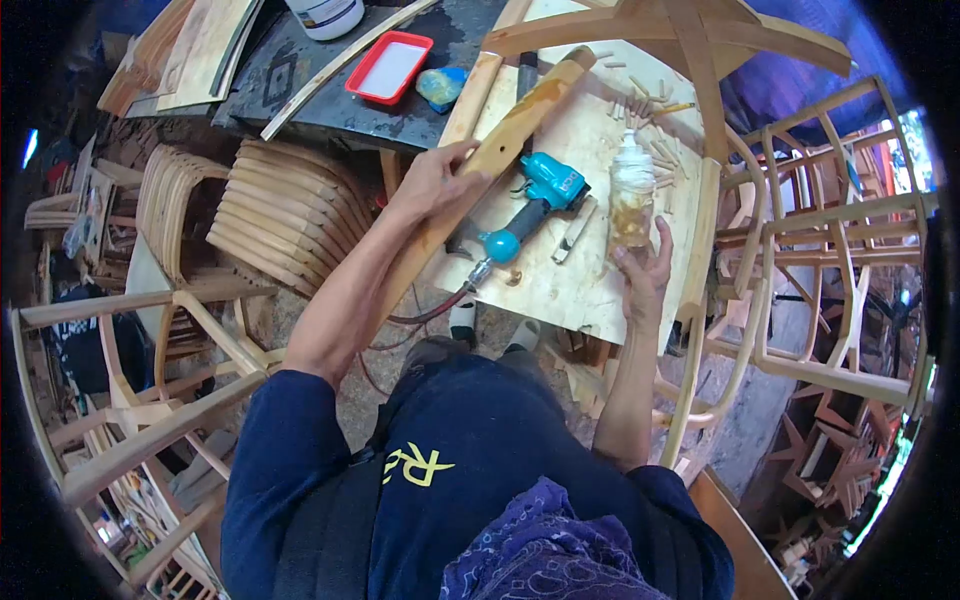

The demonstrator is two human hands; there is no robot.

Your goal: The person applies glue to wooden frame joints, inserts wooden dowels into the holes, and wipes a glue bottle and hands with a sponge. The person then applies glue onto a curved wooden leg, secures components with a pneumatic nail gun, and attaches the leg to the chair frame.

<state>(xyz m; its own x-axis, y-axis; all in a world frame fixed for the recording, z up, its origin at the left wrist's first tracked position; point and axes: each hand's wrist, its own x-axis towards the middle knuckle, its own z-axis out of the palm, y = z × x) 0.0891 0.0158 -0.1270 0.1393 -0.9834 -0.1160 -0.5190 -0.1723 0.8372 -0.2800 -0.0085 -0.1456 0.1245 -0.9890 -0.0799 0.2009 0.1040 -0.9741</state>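
Observation:
My left hand (pixel 437 182) is closed round a long, slightly curved wooden piece (pixel 518 128) with a small dark hole, slanting from upper right to lower left. My right hand (pixel 646 270) touches the lower end of a glue-smeared plastic bottle (pixel 632 190) with a white nozzle; its fingers curl at the base. Between the hands a teal air nailer (pixel 553 183) lies on a pale plywood board (pixel 590 298), joined to a dark red hose. A small cutter-like tool (pixel 575 230) rests beside the nailer. Several wooden dowels (pixel 660 150) are scattered behind the bottle.
On the dark table (pixel 290 92) at upper left are a red tray (pixel 390 68), a blue-and-tan lump (pixel 441 88) and a white tub (pixel 328 14). Stacked curved wood (pixel 285 210) stands left. Chair frames (pixel 840 250) crowd the right, another frame (pixel 150 440) the lower left.

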